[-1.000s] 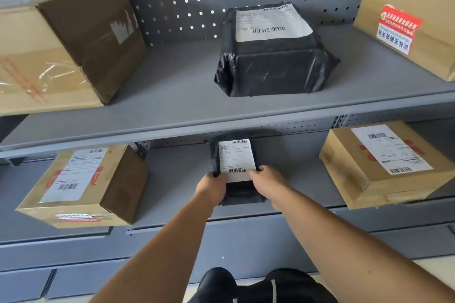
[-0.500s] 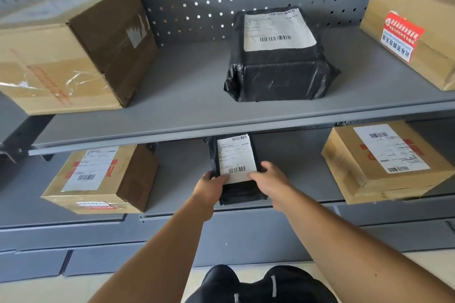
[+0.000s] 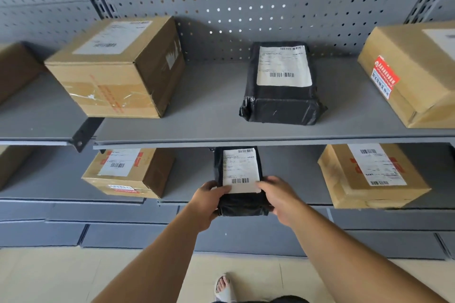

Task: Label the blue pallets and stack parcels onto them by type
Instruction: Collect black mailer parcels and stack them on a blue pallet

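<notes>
A small black plastic-wrapped parcel (image 3: 240,174) with a white shipping label lies at the front edge of the lower grey shelf (image 3: 295,174). My left hand (image 3: 209,200) grips its near left corner, thumb on the label. My right hand (image 3: 279,197) grips its near right corner. A larger black wrapped parcel (image 3: 283,86) with a white label sits on the upper shelf (image 3: 209,120). No blue pallet is in view.
Cardboard boxes stand on the upper shelf at left (image 3: 118,69) and right (image 3: 413,71), and on the lower shelf at left (image 3: 130,172) and right (image 3: 371,174). A grey pegboard (image 3: 246,2) backs the rack. Below is beige floor (image 3: 61,275) and my sandalled foot (image 3: 224,286).
The view has pulled back and shifted left. The small black parcel has slid toward the lower shelf's front edge between my two hands, which keep their grip.
</notes>
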A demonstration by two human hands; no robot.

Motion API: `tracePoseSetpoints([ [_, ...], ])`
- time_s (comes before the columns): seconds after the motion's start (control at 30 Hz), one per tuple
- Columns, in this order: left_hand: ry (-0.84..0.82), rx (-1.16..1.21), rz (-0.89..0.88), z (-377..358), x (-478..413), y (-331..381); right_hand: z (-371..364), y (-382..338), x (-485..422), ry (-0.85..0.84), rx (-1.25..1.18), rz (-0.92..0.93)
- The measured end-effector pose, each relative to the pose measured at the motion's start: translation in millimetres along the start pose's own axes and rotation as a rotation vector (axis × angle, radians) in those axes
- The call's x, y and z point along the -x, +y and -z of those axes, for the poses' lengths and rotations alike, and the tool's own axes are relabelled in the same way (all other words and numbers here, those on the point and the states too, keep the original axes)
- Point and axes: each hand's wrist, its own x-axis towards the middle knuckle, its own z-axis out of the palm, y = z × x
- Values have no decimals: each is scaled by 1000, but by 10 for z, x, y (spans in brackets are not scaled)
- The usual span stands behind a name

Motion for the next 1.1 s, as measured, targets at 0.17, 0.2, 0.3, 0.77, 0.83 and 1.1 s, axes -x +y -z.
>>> tracePoseSetpoints([
  [0.17,56,82,-54,-70,332,-104,79,-33,181,-83,17,56],
  [0.2,64,89,-58,-68,405,-139,78,-40,213,-106,22,66],
  [0.3,140,151,-75,-20,713,-260,21,-64,396,-203,60,89],
  [0.77,487,488,-272,843,2066,-795,-1036,-87,1324,-642,146,163],
  [0.83,529,526,-305,1023,2267,-845,-1281,-104,1483,-699,161,175],
  [1.1,703,662,-473,1880,3132,-1064,-2456,-20,2264,-869,227,221],
])
